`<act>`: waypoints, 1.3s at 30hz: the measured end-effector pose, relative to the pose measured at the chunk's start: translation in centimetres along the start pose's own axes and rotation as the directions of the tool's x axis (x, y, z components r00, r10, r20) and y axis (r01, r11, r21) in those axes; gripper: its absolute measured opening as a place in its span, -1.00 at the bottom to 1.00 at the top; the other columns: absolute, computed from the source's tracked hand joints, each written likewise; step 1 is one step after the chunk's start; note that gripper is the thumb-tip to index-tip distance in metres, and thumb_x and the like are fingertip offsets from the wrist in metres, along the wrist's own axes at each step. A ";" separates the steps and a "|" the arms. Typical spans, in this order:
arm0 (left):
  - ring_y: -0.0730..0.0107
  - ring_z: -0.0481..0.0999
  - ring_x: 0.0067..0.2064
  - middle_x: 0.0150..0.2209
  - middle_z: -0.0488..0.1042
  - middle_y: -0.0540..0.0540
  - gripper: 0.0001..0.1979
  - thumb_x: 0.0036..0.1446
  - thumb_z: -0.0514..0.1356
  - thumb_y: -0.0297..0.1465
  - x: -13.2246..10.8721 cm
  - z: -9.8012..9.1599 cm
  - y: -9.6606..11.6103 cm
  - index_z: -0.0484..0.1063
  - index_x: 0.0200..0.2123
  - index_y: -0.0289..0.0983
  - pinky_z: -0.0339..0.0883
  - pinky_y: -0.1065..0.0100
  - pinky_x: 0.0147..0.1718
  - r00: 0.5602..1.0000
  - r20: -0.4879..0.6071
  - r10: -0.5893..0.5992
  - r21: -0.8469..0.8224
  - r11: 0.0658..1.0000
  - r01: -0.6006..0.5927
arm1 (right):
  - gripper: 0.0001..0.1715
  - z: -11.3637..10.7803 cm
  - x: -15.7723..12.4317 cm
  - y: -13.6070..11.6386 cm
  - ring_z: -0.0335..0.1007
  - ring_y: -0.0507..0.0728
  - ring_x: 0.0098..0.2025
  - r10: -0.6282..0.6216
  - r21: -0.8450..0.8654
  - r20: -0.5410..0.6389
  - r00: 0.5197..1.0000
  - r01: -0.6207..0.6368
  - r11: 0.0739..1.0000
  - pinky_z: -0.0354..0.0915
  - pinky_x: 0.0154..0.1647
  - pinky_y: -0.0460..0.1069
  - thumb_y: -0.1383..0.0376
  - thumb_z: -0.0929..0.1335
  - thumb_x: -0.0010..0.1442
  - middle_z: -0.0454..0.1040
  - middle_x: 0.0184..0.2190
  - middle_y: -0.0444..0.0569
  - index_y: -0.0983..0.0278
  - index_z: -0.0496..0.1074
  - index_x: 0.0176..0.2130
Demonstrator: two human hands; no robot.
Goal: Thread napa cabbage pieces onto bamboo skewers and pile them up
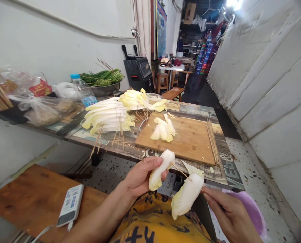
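Note:
My left hand [146, 173] is closed round a pale napa cabbage leaf [168, 158], thumb on top. Between the fingers of my right hand [225, 206] is the lower end of a thin bamboo skewer [179, 169]. A second cabbage leaf [187, 194] is threaded on this skewer, close to my right fingers. The skewer's far end reaches the edge of the leaf in my left hand; whether it has pierced it, I cannot tell. Beyond my hands, several loose leaf pieces [164, 130] lie on a wooden cutting board [188, 135].
Bare skewers [212, 141] lie along the board's right edge. Skewered cabbage [108, 116] is stacked at its left, near a knife [71, 123], a water bottle [85, 91] and a bowl of greens [106, 88]. A power bank [71, 205] rests on the bench; a purple basin [251, 209] stands at right.

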State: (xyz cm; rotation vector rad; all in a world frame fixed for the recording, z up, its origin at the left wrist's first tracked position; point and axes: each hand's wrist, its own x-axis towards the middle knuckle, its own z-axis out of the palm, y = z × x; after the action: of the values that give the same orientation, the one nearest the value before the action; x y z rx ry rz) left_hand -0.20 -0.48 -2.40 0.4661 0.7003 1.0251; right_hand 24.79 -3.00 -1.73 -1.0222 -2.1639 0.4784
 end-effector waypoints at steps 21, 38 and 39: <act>0.60 0.25 -0.66 -0.63 0.41 -0.10 -0.66 -0.15 0.37 -0.22 -0.3 0.6 0.3 0.50 -0.55 -0.45 0.05 0.53 -0.70 0.998 -0.032 0.062 0.167 0.984 -0.056 | -0.69 -0.5 0.0 -0.6 0.57 0.09 -0.30 0.082 -0.003 0.122 0.989 -0.082 0.997 0.45 -0.26 -0.13 0.35 0.24 0.24 0.61 -0.23 -0.02 0.22 0.51 -0.10; 0.54 0.31 -0.60 -0.59 0.45 -0.12 -0.65 -0.12 0.35 -0.19 0.7 1.3 -1.1 0.52 -0.59 -0.43 0.14 0.48 -0.59 0.998 -0.044 0.039 0.289 0.957 -0.024 | -0.65 0.8 2.2 -1.2 0.47 0.11 -0.37 0.218 0.119 0.187 0.958 -0.242 0.963 0.38 -0.25 -0.07 0.26 0.18 0.30 0.56 -0.40 -0.06 0.24 0.53 -0.18; 0.53 0.32 -0.60 -0.59 0.46 -0.13 -0.65 -0.12 0.35 -0.19 0.8 1.3 -1.0 0.52 -0.58 -0.43 0.16 0.48 -0.58 0.998 -0.050 0.038 0.286 0.958 -0.023 | -0.65 0.9 2.3 -1.1 0.47 0.10 -0.37 0.224 0.127 0.183 0.957 -0.249 0.960 0.38 -0.23 -0.06 0.26 0.19 0.30 0.56 -0.39 -0.06 0.24 0.53 -0.18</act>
State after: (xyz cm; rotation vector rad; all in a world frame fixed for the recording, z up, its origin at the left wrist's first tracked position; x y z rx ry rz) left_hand 1.61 -0.29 -2.38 0.7028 0.8982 0.9724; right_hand 22.50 -1.87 -0.73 -1.2005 -2.1195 0.8537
